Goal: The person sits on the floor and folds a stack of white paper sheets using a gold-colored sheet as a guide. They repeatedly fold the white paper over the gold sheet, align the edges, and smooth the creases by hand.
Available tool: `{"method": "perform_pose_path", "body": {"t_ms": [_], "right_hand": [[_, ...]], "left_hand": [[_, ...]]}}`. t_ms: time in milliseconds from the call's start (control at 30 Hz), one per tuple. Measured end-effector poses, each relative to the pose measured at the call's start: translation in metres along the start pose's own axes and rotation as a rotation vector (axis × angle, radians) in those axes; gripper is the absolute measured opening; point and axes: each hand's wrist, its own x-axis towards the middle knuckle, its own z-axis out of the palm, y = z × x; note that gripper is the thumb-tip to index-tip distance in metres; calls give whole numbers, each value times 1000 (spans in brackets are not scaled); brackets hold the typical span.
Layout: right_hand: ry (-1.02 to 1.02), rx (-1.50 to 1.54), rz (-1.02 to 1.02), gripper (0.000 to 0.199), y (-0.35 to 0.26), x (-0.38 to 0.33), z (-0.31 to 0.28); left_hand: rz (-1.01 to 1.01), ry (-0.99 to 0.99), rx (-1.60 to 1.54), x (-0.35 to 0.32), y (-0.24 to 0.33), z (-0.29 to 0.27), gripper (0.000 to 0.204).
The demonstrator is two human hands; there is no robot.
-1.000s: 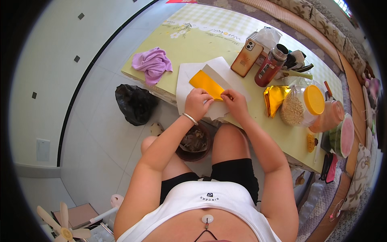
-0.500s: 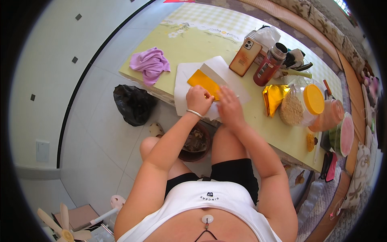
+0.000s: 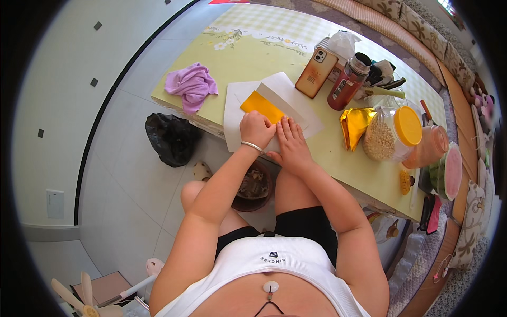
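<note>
A small rectangle of golden-yellow paper (image 3: 260, 105) lies on several overlapping white sheets (image 3: 232, 113) near the table's front edge. My left hand (image 3: 255, 129), with a bracelet at its wrist, is closed at the near edge of the golden paper, fingers curled and thumb pressed in. Just right of it, my right hand (image 3: 291, 141) lies flat with fingers stretched out, its fingertips at the paper's right end. A greyish-white strip of paper (image 3: 280, 99) lies behind the golden piece. My hands cover the near side of the golden paper.
A purple cloth (image 3: 191, 87) lies at the left. Behind right stand a phone (image 3: 316, 73), a red bottle (image 3: 346, 87), gold foil (image 3: 355, 127), a yellow-lidded jar (image 3: 380, 137) and a cut watermelon (image 3: 446, 171). A bin (image 3: 253, 195) and a black bag (image 3: 171, 140) are below.
My right hand has come down from a blurred, raised pose to lie flat beside my left hand. The left hand stays closed at the golden paper. The whole view has shifted slightly.
</note>
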Motion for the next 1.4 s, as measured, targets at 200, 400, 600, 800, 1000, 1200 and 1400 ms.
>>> {"method": "perform_pose_path", "body": {"t_ms": [200,400,600,800,1000,1200,1400], "right_hand": [[-44,5,8,101,-8,3,-8],[-79,103,-86,81,7,4,-18],[-68,168,-211,35,42,19,-43],[67,335,-161,16,22,27,-21],[272,262,-79,22,-9,33,-12],[394,142,69,22,-28,41,-1],[428,167,162,17,-29,43,10]], "left_hand": [[185,53,10,-2,-18,-14,12],[732,39,44,6,-45,-58,35],[766,-120,42,-7,-65,-68,41],[738,-45,12,-25,-55,-70,35],[616,-31,-106,-14,-77,-70,19],[429,-91,-202,10,-79,-63,16],[374,-95,-50,29,-74,-45,22]]}}
